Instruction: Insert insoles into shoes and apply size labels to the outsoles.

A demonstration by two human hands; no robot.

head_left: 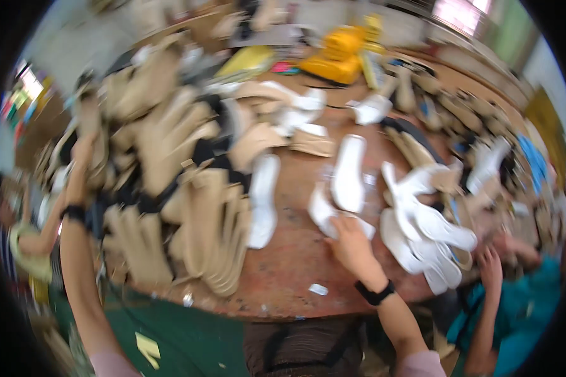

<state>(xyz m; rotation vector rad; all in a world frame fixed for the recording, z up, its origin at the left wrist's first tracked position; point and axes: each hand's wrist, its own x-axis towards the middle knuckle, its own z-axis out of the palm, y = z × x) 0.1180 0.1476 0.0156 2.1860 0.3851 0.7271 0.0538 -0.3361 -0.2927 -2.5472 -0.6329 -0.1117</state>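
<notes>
Reddish-brown and worn, the worktable [283, 276] curves across the head view I am watching, with a pale wall [75, 44] behind it and a yellow machine [339, 56] toward its far side. I have the right hand [352, 246] over the near part of the table, its fingertips at the near end of a white sandal [349, 173]. That sandal lies just beyond the hand, its length running away from me, with white straps [321, 210] spread to either side of the near end. Well apart from it, I have the left hand [83, 151] stretched out to the far left, at the lower part of a beige shoe [89, 116]. Blur covers the fingers of both, so I cannot tell whether either hand is gripping or merely touching.

Between the hands I see stacked beige soles [214, 232] and, just right of them, a white insole [263, 201] flat on the tabletop. Right of the right hand sits a heap of white sandals [421, 242]; farther back, more footwear [465, 110] is piled. At the right, a co-worker in teal [516, 314] has a hand near that heap; at the left, another person's pale green sleeve [34, 254] shows.
</notes>
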